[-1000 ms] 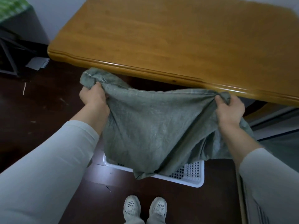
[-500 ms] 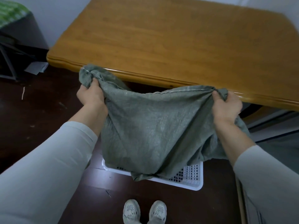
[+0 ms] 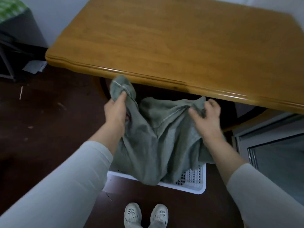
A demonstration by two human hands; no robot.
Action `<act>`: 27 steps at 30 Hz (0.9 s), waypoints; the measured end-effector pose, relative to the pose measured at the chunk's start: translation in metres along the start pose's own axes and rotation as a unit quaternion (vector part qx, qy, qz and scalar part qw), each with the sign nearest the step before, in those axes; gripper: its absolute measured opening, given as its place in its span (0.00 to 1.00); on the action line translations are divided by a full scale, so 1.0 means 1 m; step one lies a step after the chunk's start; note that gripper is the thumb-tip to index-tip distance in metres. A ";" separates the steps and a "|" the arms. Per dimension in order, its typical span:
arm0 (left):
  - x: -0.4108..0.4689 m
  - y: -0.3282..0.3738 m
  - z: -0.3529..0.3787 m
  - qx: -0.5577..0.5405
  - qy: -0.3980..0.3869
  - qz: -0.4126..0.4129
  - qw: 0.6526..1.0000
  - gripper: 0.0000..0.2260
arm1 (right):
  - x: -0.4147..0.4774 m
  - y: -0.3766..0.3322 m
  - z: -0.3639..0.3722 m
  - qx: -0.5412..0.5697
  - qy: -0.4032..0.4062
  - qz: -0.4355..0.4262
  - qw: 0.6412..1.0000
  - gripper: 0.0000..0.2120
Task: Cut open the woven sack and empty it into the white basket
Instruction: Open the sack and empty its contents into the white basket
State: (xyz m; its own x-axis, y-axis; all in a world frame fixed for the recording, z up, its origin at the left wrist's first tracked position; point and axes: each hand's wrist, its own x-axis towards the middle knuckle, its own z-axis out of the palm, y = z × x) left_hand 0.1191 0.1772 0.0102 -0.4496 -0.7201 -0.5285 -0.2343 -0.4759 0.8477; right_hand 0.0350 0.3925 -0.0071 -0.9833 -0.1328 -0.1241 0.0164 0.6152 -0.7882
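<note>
**Head view.** A wooden desk (image 3: 164, 46) is filling the upper half of the frame. A dark floor (image 3: 41, 120) is lying below it, with a scrap of paper (image 3: 34, 66) off the desk's left corner and a grey metal frame (image 3: 271, 145) at the right. Two pale shoes (image 3: 146, 214) are showing at the bottom edge.

The woven sack (image 3: 156, 145) is hanging just below the desk's near edge, over the white basket (image 3: 197, 190) on the floor. It is hiding most of the basket, leaving only the near rim and right corner in sight.

The left hand (image 3: 115, 111) is gripping a bunched corner of the sack. The right hand (image 3: 207, 119), slightly blurred, appears to be pinching a fold of the top edge between thumb and curled fingers.

Compared with half a second ago, the hands are standing closer together. The top edge, then stretched taut between them, is now sagging in loose folds.

The sack is a grey-green, matte, coarse weave with a pale stitched seam along its edge. The basket is rectangular white plastic with round corners, perforated by small holes. The desk top is glossy amber wood with a moulded, scalloped edge.
</note>
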 end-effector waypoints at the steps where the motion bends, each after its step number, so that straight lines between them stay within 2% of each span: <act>1: -0.001 -0.011 0.000 0.036 -0.014 -0.033 0.999 0.08 | -0.008 0.000 0.007 0.014 -0.057 -0.005 0.998 0.27; 3: -0.006 -0.028 0.003 0.098 -0.051 -0.072 0.991 0.10 | -0.025 0.001 0.024 -0.005 -0.159 -0.018 0.987 0.39; 6: -0.015 -0.049 0.010 0.163 -0.127 -0.090 0.974 0.08 | -0.039 0.006 0.050 -0.142 -0.274 -0.014 0.951 0.54; 9: -0.017 -0.062 0.016 0.192 -0.160 -0.129 0.960 0.09 | -0.047 0.008 0.077 -0.192 -0.263 -0.024 0.945 0.59; 12: -0.015 -0.069 0.013 0.179 -0.163 -0.172 0.955 0.09 | -0.047 0.013 0.097 -0.168 -0.205 -0.031 0.964 0.48; 14: -0.011 -0.070 0.007 0.195 -0.195 -0.161 0.948 0.07 | -0.045 0.019 0.103 -0.145 -0.183 -0.034 0.972 0.34; 16: -0.006 -0.076 -0.002 0.177 -0.221 -0.111 0.953 0.06 | -0.040 0.028 0.102 -0.126 -0.161 -0.026 0.979 0.23; 17: -0.002 -0.083 -0.010 0.180 -0.226 -0.067 0.955 0.12 | -0.037 0.031 0.100 -0.102 -0.153 -0.009 0.983 0.22; 18: 0.003 -0.092 -0.019 0.212 -0.231 -0.008 0.950 0.24 | -0.033 0.034 0.097 -0.069 -0.147 0.022 0.987 0.22; 20: 0.002 -0.118 -0.036 0.383 -0.216 0.048 0.897 0.48 | -0.027 0.040 0.095 0.000 -0.137 0.100 0.986 0.24; 21: 0.000 -0.136 -0.045 0.432 -0.183 0.008 0.883 0.54 | -0.025 0.045 0.096 0.032 -0.136 0.134 0.981 0.26; 22: 0.001 -0.157 -0.052 0.428 -0.140 -0.080 0.889 0.57 | -0.024 0.049 0.097 0.060 -0.131 0.161 0.976 0.29; 23: 0.006 -0.176 -0.058 0.339 -0.102 -0.207 0.912 0.57 | -0.024 0.054 0.099 0.083 -0.123 0.179 0.972 0.33; 24: 0.006 -0.190 -0.057 0.215 -0.077 -0.337 0.913 0.57 | -0.024 0.059 0.101 0.102 -0.120 0.189 0.969 0.37; 25: 0.015 -0.204 -0.055 0.110 -0.087 -0.422 0.896 0.58 | -0.024 0.065 0.102 0.106 -0.127 0.186 0.969 0.39; 27: 0.022 -0.201 -0.038 0.001 -0.152 -0.466 0.872 0.56 | -0.027 0.079 0.109 0.058 -0.178 0.172 0.967 0.33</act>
State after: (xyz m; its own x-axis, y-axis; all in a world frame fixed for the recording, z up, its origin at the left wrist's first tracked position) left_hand 0.1889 0.2375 -0.1737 -0.2701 0.1458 -0.9517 -0.6211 -0.7817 0.0565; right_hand 0.0820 0.3599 -0.1312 -0.7918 -0.2066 -0.5747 0.3723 0.5827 -0.7224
